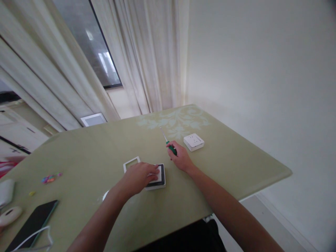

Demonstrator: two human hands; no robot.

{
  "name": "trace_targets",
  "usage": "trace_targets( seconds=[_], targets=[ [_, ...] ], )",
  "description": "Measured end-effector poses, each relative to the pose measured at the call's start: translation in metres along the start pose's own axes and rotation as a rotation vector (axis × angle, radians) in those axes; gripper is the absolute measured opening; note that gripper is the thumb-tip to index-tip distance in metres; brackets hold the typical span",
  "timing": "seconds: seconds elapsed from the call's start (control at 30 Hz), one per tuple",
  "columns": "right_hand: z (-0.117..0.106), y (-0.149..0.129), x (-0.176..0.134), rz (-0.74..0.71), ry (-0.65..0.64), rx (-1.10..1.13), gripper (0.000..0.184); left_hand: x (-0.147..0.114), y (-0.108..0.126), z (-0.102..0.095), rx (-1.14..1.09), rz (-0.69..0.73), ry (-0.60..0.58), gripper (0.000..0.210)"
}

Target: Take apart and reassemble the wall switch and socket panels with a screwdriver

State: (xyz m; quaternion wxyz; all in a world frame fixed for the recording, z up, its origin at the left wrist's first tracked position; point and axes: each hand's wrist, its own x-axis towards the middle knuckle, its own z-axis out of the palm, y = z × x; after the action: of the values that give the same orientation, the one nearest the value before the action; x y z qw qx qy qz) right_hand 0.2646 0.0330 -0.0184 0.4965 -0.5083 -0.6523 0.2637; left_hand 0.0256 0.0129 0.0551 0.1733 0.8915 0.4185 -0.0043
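The right hand point(182, 158) grips a screwdriver point(172, 150), tip pointing away, perhaps to clear the left hand point(139, 177), which lies with fingers extended on a white box point(158, 187), seemingly steadying it, a frame point(132, 161) just beyond that hand

Your head camera looks out from above the near edge of the green tabletop point(223, 168), facing forward and steeply down across it. It sits close enough that your forearms enter over the tabletop's near edge, with your left hand point(141, 175) and right hand point(180, 155) fairly small above its middle. You get a wide view: beyond the tabletop's far edge it reaches the cream curtains point(147, 52) and dark-framed window point(86, 38), and along the tabletop's right side the white wall point(257, 70). The frame cuts off the tabletop's near left part.
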Motion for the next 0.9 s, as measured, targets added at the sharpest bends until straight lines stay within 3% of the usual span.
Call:
trace_targets(
  seconds=[0.17, 0.27, 0.33, 0.37, 0.43, 0.5, 0.6, 0.77, 0.9],
  targets=[
    [0.0, 0.001, 0.0, 0.003, -0.01, 0.006, 0.018, 0.008, 0.002, -0.001, -0.009, -0.008, 0.041, 0.012],
    [0.0, 0.001, 0.0, 0.004, -0.007, 0.015, 0.017, 0.008, -0.012, 0.002, -0.06, 0.023, 0.057, 0.017],
    [-0.001, 0.001, 0.0, 0.006, -0.001, 0.022, 0.017, 0.007, -0.036, 0.007, -0.147, 0.013, 0.145, 0.031],
    [-0.001, 0.001, 0.0, 0.008, 0.002, 0.025, 0.017, 0.007, -0.052, 0.011, -0.195, -0.043, 0.262, 0.042],
    [-0.001, 0.001, 0.0, 0.015, 0.005, 0.032, 0.016, 0.004, -0.086, 0.02, -0.181, -0.133, 0.357, 0.065],
    [0.0, 0.001, -0.001, 0.026, 0.001, 0.039, 0.015, -0.001, -0.118, 0.03, -0.165, -0.205, 0.388, 0.085],
    [0.002, -0.001, -0.003, 0.049, -0.018, 0.058, 0.015, -0.014, -0.145, 0.042, -0.213, -0.205, 0.387, 0.081],
    [0.006, -0.005, -0.007, 0.112, -0.056, 0.132, 0.016, -0.033, -0.141, 0.045, -0.192, -0.097, 0.295, 0.07],
    [0.008, -0.007, -0.008, 0.184, -0.069, 0.215, 0.017, -0.037, -0.123, 0.039, -0.133, -0.095, 0.351, 0.067]
  ],
)
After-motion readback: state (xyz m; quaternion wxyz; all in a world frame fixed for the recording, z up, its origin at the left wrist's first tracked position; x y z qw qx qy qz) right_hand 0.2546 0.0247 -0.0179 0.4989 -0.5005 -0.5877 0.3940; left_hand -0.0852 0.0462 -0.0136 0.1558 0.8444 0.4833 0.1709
